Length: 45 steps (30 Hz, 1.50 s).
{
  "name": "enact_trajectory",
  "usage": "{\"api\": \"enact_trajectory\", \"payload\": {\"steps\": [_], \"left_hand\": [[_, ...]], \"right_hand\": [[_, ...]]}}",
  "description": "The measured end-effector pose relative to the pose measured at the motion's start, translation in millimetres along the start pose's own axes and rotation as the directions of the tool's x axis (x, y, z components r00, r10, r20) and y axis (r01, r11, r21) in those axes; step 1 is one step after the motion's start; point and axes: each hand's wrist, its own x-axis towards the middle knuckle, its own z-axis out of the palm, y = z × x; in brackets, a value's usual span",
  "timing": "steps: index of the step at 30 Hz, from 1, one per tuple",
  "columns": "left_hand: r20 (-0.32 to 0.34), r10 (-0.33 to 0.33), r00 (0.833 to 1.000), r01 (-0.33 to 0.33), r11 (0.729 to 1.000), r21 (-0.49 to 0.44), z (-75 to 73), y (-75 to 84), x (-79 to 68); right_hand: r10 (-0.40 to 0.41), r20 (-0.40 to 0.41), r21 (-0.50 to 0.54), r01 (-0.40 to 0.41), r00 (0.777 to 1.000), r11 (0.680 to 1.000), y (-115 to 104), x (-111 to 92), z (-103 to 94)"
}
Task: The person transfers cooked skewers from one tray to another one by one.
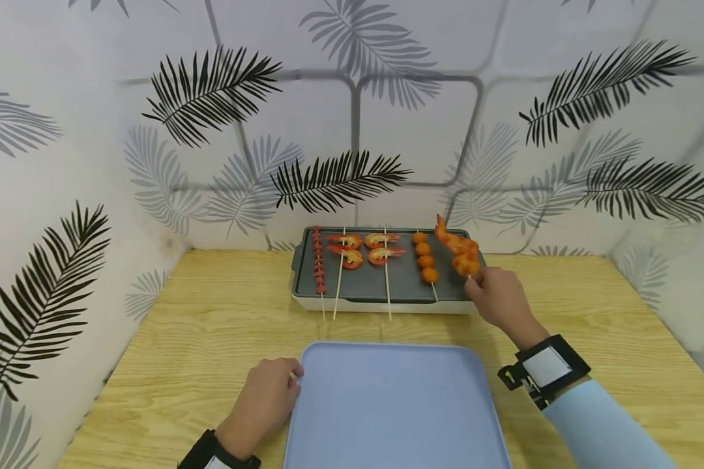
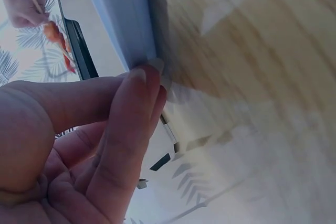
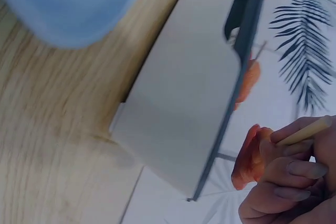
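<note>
My right hand [image 1: 500, 296] grips the stick [image 3: 310, 131] of a chicken wing skewer [image 1: 459, 249] close below the meat. The orange-red wing is raised at the right end of a dark grill pan [image 1: 364, 286]. My left hand [image 1: 268, 394] is at the left edge of a pale blue tray [image 1: 387, 404], near its far corner. In the left wrist view, thumb and fingertips pinch the tray's rim [image 2: 123, 14]. On the pan lie a skewer of small red pieces [image 1: 319, 260], two shrimp skewers [image 1: 345, 251] and a skewer of orange balls [image 1: 425, 260].
The grill has a light base [image 3: 178, 77] and stands near the back of the wooden table [image 1: 211, 312], against a leaf-patterned cloth [image 1: 410, 130]. Several skewer sticks stick out over its front edge towards the tray. More patterned cloth [image 1: 53, 195] rises at the left.
</note>
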Motion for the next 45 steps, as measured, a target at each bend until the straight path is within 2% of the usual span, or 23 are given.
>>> {"api": "enact_trajectory", "payload": {"steps": [4,9,17,23,25,30,32,36,42,45], "left_hand": [[0.001,-0.001,1.000,0.001,1.000,-0.014,1.2,-1.1,-0.5],[0.002,0.004,1.000,-0.004,0.999,-0.035,2.4,-1.1,0.3],[0.015,-0.020,1.000,0.021,1.000,-0.021,-0.8,0.8,0.5],[0.021,-0.015,1.000,0.016,0.999,-0.030,-2.8,3.0,1.0],[0.021,-0.015,1.000,0.016,0.999,-0.033,-2.8,2.9,0.9],[0.011,-0.020,1.000,0.020,0.999,-0.039,-1.8,0.4,-0.2],[0.006,-0.019,1.000,0.019,0.999,-0.036,-2.1,-0.6,-0.9],[0.005,-0.016,1.000,0.016,0.999,-0.035,-3.3,-0.6,-1.2],[0.013,-0.020,1.000,0.020,0.999,-0.034,-3.5,0.4,-1.3],[0.017,-0.018,1.000,0.019,0.999,-0.042,-3.3,1.0,-1.0]], "right_hand": [[0.001,0.008,0.054,-0.001,1.000,0.999,-9.7,-16.6,-11.2],[0.048,0.054,0.109,-0.054,0.997,0.993,-19.8,-52.9,-23.5],[0.154,0.078,0.094,-0.161,0.985,0.982,-39.6,-106.8,-36.9],[0.212,0.090,0.066,-0.219,0.973,0.974,-45.2,-137.2,-36.1],[0.256,0.126,0.067,-0.265,0.959,0.962,-44.5,-145.6,-33.1],[0.364,0.222,0.071,-0.387,0.904,0.919,-41.7,-161.3,-18.5],[0.383,0.236,0.068,-0.408,0.893,0.911,-41.5,-166.0,-11.2],[0.376,0.243,0.064,-0.402,0.894,0.914,-42.0,-173.7,0.6],[0.324,0.213,0.065,-0.344,0.922,0.937,-43.2,-181.4,11.9],[0.283,0.173,0.063,-0.298,0.943,0.953,-42.8,-185.1,16.4]]}}
